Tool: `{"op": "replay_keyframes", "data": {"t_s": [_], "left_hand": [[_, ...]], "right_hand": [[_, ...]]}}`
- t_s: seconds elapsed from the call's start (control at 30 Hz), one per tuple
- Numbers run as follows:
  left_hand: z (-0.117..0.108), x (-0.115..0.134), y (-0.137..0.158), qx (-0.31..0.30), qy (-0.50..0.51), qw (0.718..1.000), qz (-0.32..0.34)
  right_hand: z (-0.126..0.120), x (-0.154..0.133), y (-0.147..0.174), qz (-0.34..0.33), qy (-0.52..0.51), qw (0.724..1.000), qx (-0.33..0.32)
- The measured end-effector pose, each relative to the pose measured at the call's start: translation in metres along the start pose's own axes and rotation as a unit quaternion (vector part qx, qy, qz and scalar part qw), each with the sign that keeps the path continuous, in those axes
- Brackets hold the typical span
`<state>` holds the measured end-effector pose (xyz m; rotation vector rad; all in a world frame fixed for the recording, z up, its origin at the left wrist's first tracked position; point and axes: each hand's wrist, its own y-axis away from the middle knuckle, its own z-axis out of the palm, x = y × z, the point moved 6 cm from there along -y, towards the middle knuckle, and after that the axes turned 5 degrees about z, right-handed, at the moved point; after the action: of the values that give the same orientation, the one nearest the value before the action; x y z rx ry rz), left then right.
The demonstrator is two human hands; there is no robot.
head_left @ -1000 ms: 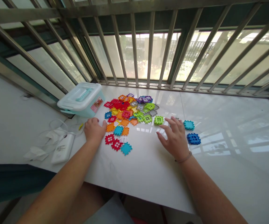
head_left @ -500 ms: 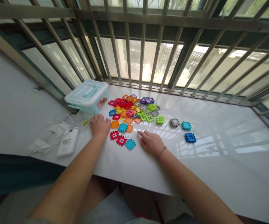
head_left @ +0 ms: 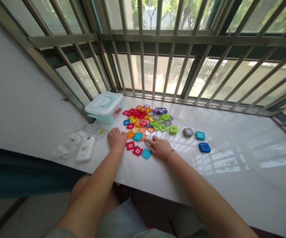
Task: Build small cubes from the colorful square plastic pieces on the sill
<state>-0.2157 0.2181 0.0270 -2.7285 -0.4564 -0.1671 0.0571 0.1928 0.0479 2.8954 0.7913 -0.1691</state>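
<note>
My right hand [head_left: 160,147] has its index finger stretched out, the tip at an orange notched tile [head_left: 143,136] beside a turquoise tile [head_left: 138,136]. Nothing is held in it. Resting on the tabletop left of the pile, my left hand [head_left: 117,138] is empty, its fingers loosely bent and the thumb toward an orange tile [head_left: 130,134]. Between the hands lie a red window tile [head_left: 137,151], a white lattice piece [head_left: 142,145] and another turquoise tile [head_left: 146,153]. Farther back is a heap of overlapping tiles, with red tiles [head_left: 141,114] and yellow ones among them.
Sorted stacks stand to the right: green [head_left: 173,129], grey [head_left: 188,132], turquoise [head_left: 200,135] and blue [head_left: 204,147]. A lidded plastic box [head_left: 105,106] sits back left. Nearer are a white power bank [head_left: 86,149], a cable and crumpled tissue [head_left: 63,151]. Metal bars [head_left: 169,71] line the window.
My right index finger has moved left, from bare tabletop to the orange tile. My left hand stays beside the pile. The camera view has tilted up and shifted left.
</note>
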Motion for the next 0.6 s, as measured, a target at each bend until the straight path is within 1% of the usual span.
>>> {"op": "replay_keyframes", "data": {"t_s": [0.07, 0.17, 0.27, 0.37, 0.6], "left_hand": [[0.0, -0.001, -0.002, 0.002, -0.004, 1.0, 0.0], [0.003, -0.003, -0.006, 0.001, -0.005, 1.0, -0.007], [0.006, -0.004, -0.008, 0.001, -0.007, 1.0, -0.013], [0.006, -0.004, -0.009, 0.003, -0.009, 1.0, -0.012], [0.003, -0.003, -0.009, -0.01, -0.003, 1.0, -0.018]], "right_hand": [[0.001, -0.001, -0.003, 0.01, -0.003, 1.0, 0.008], [0.002, 0.003, -0.004, 0.047, -0.022, 0.998, 0.044], [0.004, 0.013, -0.001, 0.109, -0.038, 0.99, 0.078], [0.006, 0.026, 0.005, 0.162, -0.046, 0.981, 0.097], [0.005, 0.051, 0.023, 0.229, -0.056, 0.964, 0.125]]}}
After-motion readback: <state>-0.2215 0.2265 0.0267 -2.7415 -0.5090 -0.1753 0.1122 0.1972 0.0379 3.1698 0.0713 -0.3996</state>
